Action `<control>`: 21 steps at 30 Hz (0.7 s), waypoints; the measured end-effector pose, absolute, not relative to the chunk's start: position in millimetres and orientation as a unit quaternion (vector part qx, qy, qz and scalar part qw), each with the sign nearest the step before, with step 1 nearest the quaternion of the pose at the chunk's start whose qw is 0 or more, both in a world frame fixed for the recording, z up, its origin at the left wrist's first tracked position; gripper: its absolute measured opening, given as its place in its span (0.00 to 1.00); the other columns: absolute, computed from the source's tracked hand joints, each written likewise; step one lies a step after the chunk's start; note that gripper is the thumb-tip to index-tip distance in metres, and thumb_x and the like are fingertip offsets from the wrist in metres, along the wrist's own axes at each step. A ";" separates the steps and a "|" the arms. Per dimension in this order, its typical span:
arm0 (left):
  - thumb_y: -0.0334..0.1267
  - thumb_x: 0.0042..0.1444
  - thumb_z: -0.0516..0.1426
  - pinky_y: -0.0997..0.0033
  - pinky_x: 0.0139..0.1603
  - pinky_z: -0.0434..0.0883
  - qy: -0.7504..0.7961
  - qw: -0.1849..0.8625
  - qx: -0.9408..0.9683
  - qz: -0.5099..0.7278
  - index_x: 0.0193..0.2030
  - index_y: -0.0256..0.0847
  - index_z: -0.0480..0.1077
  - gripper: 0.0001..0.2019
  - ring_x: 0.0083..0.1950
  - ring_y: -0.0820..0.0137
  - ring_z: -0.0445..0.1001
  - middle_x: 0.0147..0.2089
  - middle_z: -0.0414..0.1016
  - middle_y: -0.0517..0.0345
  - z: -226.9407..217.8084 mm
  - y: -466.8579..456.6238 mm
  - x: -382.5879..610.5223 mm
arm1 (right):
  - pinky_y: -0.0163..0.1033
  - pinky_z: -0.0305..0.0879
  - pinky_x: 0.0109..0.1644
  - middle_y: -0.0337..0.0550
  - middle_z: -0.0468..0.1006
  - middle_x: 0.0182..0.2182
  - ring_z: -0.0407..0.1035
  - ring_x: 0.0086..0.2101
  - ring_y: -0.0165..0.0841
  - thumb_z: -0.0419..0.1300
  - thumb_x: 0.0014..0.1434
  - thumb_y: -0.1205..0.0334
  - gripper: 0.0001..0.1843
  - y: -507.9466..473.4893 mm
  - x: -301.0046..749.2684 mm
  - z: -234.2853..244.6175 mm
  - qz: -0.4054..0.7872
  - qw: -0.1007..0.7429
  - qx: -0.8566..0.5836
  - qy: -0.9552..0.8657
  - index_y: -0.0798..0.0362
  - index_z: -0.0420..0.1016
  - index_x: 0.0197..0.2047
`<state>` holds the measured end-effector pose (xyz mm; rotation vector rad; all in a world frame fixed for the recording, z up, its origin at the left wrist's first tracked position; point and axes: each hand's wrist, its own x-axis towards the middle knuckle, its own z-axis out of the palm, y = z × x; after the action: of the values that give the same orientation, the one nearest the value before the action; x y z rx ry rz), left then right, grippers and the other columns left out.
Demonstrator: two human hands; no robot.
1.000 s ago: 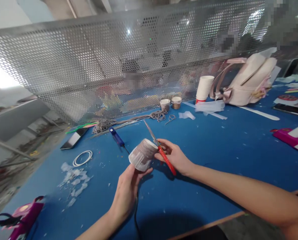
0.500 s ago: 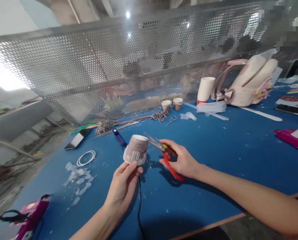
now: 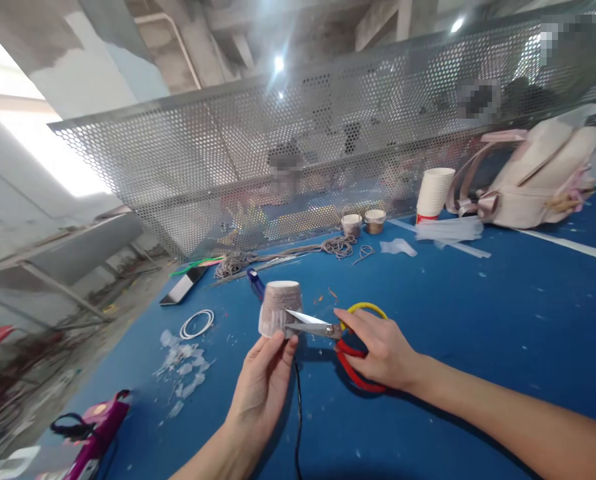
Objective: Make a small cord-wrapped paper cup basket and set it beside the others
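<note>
1. Cord-wrapped cup [image 3: 281, 300] is near the centre of the frame, narrow white end toward the top, wider end with a pale translucent band toward the bottom; its long axis runs close to vertical in the picture.
2. It sits directly above the left hand [image 3: 261, 383], lower centre, whose thumb and fingers pinch the cup's lower edge.
3. Scissors [image 3: 332, 331] run almost level just right of centre, blades spread and pointing left toward the cup's lower right side; whether the tips touch it cannot be told.
4. Right of centre, the right hand [image 3: 385, 350] grips the scissors by their yellow and red handles; the cup is to its left and slightly higher.
5. On the blue table [image 3: 478, 320], translucent scraps [image 3: 185, 368] lie toward the lower left, below a white coil [image 3: 183, 329].
</note>
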<state>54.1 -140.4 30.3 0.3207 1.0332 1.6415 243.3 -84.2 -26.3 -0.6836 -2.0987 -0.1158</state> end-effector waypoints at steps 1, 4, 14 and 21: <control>0.22 0.44 0.61 0.82 0.36 0.76 0.439 0.554 0.135 0.694 0.22 0.35 0.75 0.07 0.31 0.75 0.75 0.30 0.78 0.57 29.2 -140.2 54.5 | 0.41 0.72 0.32 0.51 0.77 0.35 0.73 0.33 0.39 0.55 0.57 0.62 0.25 -84.3 242.5 -26.6 -0.050 0.449 -0.279 -0.848 0.59 0.62 0.58; 0.22 0.45 0.61 0.82 0.38 0.76 0.448 0.553 0.141 0.688 0.21 0.36 0.75 0.07 0.32 0.76 0.75 0.29 0.78 0.57 24.4 -139.8 54.6 | 0.41 0.72 0.31 0.51 0.77 0.34 0.73 0.33 0.39 0.54 0.57 0.62 0.25 -85.1 239.6 -27.2 -0.060 0.446 -0.289 -0.845 0.60 0.63 0.57; 0.23 0.45 0.63 0.80 0.44 0.75 0.455 0.547 0.137 0.689 0.21 0.36 0.75 0.07 0.32 0.76 0.76 0.28 0.77 0.59 18.0 -138.5 51.7 | 0.40 0.72 0.28 0.53 0.77 0.34 0.74 0.31 0.39 0.52 0.58 0.63 0.23 -88.5 235.9 -25.3 -0.089 0.433 -0.308 -0.842 0.63 0.66 0.55; 0.24 0.46 0.63 0.78 0.46 0.75 0.469 0.522 0.159 0.694 0.21 0.38 0.75 0.08 0.34 0.73 0.77 0.29 0.78 0.60 23.7 -138.3 50.6 | 0.41 0.72 0.29 0.53 0.77 0.35 0.74 0.32 0.40 0.53 0.58 0.63 0.25 -89.7 237.7 -28.2 -0.076 0.428 -0.305 -0.847 0.62 0.64 0.58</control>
<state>50.6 -138.3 23.7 0.3806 1.1244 1.6617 237.7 -89.7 -28.2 -0.7621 -2.1167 -0.1898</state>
